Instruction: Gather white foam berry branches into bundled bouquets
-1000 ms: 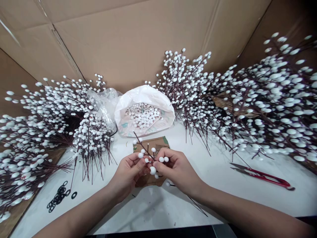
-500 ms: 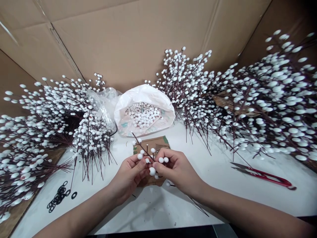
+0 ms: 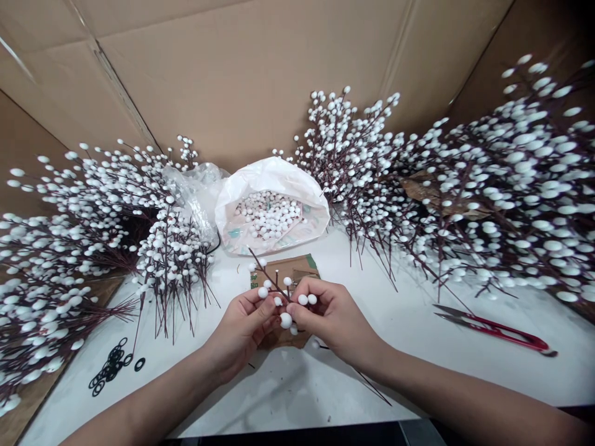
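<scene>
Both hands meet over the white table (image 3: 288, 384) on one small dark-red twig with white berries (image 3: 272, 286). My left hand (image 3: 242, 328) pinches the twig from the left, fingers closed on it. My right hand (image 3: 332, 317) grips it from the right, and its fingertips press a white ball (image 3: 286, 320) where the two hands meet. The twig's tip points up and away from me. A thin stem runs out under my right wrist toward the table's front edge.
A white bag of loose white balls (image 3: 269, 217) sits behind the hands, with a cardboard scrap (image 3: 297, 267) in front of it. Heaps of white-berry branches (image 3: 488, 192) fill both sides. Red scissors (image 3: 497, 331) lie at right, black rings (image 3: 111, 368) at left. Cardboard walls stand behind.
</scene>
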`<move>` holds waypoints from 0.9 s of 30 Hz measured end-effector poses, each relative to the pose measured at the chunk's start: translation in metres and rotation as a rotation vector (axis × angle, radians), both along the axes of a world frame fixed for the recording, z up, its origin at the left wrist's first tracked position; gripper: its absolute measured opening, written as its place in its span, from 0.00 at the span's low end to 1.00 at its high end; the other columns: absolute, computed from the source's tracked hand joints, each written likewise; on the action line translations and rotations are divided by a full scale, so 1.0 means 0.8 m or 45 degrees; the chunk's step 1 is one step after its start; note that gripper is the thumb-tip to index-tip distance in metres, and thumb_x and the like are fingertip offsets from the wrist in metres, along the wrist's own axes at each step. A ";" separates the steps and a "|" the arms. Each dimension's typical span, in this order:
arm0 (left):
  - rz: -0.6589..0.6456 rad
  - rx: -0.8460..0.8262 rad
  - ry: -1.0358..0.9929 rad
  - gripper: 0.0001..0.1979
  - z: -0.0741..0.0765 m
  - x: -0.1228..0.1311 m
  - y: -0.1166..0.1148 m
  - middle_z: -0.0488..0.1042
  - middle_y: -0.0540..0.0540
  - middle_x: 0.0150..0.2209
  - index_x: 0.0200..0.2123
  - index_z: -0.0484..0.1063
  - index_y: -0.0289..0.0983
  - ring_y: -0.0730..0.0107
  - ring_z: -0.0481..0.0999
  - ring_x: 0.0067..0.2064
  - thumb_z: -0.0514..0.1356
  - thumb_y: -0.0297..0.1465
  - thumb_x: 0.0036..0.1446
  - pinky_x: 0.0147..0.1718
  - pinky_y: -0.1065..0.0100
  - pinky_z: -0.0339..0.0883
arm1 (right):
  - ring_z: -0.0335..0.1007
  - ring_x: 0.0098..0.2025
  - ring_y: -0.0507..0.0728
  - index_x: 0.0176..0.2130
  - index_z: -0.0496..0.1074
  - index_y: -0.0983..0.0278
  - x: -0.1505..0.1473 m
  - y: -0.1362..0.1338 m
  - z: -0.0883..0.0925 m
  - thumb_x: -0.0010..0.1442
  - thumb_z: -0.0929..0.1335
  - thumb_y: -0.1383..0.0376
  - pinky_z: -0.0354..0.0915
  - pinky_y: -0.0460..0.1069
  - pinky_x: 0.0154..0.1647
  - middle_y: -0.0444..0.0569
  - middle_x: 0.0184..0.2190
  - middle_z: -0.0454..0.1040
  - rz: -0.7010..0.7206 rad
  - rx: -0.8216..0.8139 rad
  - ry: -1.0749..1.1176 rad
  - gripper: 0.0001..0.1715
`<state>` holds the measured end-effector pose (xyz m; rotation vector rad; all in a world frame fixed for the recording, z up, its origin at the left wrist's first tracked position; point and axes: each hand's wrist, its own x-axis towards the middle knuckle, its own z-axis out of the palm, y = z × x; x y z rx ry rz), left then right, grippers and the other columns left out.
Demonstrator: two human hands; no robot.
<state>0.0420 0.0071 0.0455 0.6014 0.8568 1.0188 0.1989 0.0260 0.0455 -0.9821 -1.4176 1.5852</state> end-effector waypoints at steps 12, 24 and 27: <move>0.010 0.065 0.081 0.07 -0.002 -0.001 0.002 0.76 0.48 0.27 0.31 0.76 0.33 0.77 0.73 0.30 0.65 0.32 0.50 0.32 0.76 0.67 | 0.59 0.22 0.48 0.24 0.62 0.63 -0.001 0.001 0.001 0.51 0.67 0.66 0.54 0.44 0.23 0.40 0.20 0.63 0.011 -0.039 0.008 0.09; 0.052 0.123 0.206 0.08 -0.006 -0.003 0.002 0.77 0.48 0.27 0.29 0.76 0.33 0.74 0.73 0.29 0.66 0.32 0.47 0.31 0.74 0.66 | 0.59 0.23 0.49 0.24 0.62 0.64 0.000 0.000 -0.004 0.53 0.67 0.65 0.55 0.45 0.24 0.41 0.21 0.64 0.035 -0.011 0.014 0.10; 0.055 0.131 0.212 0.07 -0.006 -0.003 0.002 0.76 0.49 0.26 0.29 0.76 0.34 0.75 0.72 0.28 0.65 0.32 0.48 0.31 0.74 0.65 | 0.60 0.24 0.50 0.25 0.62 0.64 0.000 -0.001 -0.004 0.53 0.67 0.64 0.56 0.45 0.24 0.41 0.22 0.65 0.033 0.007 0.009 0.10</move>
